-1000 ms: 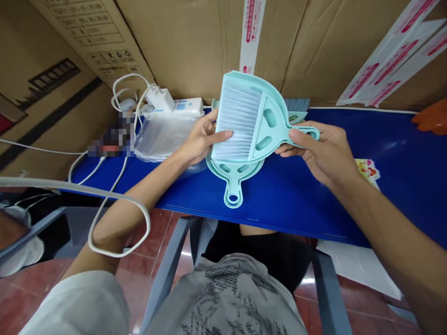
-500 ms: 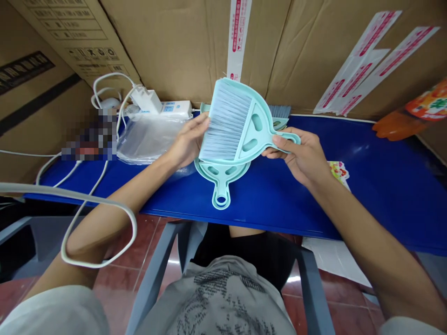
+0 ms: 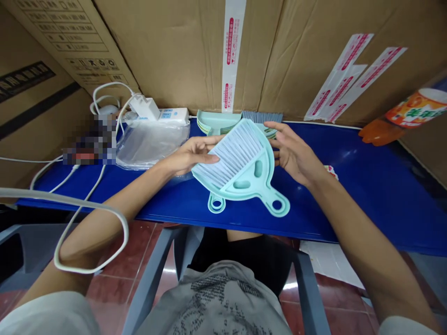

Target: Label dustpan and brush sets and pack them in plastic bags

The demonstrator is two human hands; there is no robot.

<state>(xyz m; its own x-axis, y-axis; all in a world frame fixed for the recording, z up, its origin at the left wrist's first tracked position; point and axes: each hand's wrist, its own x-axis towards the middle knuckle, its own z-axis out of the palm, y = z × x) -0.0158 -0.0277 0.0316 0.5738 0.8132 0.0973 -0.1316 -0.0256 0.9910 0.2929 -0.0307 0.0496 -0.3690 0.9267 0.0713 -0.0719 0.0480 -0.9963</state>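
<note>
My left hand (image 3: 193,155) grips a mint-green dustpan with a matching brush (image 3: 237,153) nested in it, thumb on the pale bristles and fingers behind. The set is tilted, its looped handle pointing down to the right. My right hand (image 3: 296,156) is beside its right edge, fingers apart and holding nothing; whether a fingertip touches the pan's back is hidden. Below the held set, the handle of another mint dustpan (image 3: 217,203) shows on the table; the rest is covered. Behind lie stacked dustpans (image 3: 218,121) and grey-bristled brushes (image 3: 261,117).
Clear plastic bags (image 3: 150,144) lie left on the blue table (image 3: 366,195), by a white power strip (image 3: 172,114) with a plugged-in charger. A white cable (image 3: 124,232) loops over my left forearm. An orange drink bottle (image 3: 401,118) is at right; cardboard (image 3: 314,28) walls the back.
My right hand has let go of the handle and opened. The dustpan and brush have come lower and turned, the handle swinging downward. My left thumb now lies over the bristles.
</note>
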